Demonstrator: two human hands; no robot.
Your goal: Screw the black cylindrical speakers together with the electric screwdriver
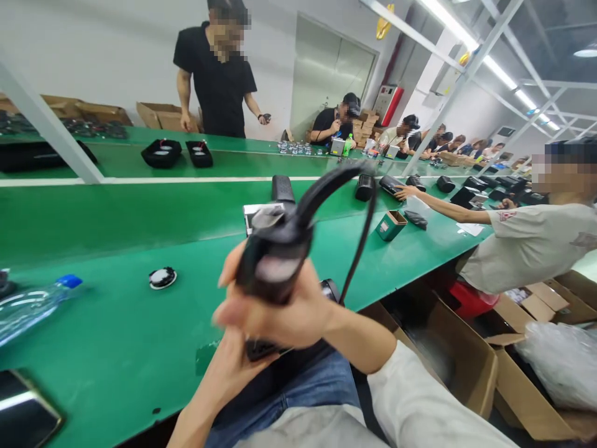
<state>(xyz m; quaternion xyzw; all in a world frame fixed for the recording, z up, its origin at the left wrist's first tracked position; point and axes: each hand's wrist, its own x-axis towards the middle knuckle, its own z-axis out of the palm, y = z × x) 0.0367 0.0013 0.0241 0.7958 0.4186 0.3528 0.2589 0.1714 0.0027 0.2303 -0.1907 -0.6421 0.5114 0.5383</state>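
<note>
the black device (275, 270) was up off the tabletop (130, 336), in front of your body and inside the curl of your right hand (289, 314). the fingers of that hand were wrapped round it, making yours on the right the nearer hand. its blunt end faced you; blur hid its exact long axis, but a thick cord (321, 191) arched from its top, up and to your right. your left hand (236, 361) was just below the right, by a dark block (259, 350); i could not tell whether those fingers gripped the block or only propped it, nor whether it belonged to the device. farther out, a round white-and-black part (163, 278) was on the tabletop to your left, well apart from both hands, and a clear bottle (37, 308) with a blue cap lay farther left.
</note>
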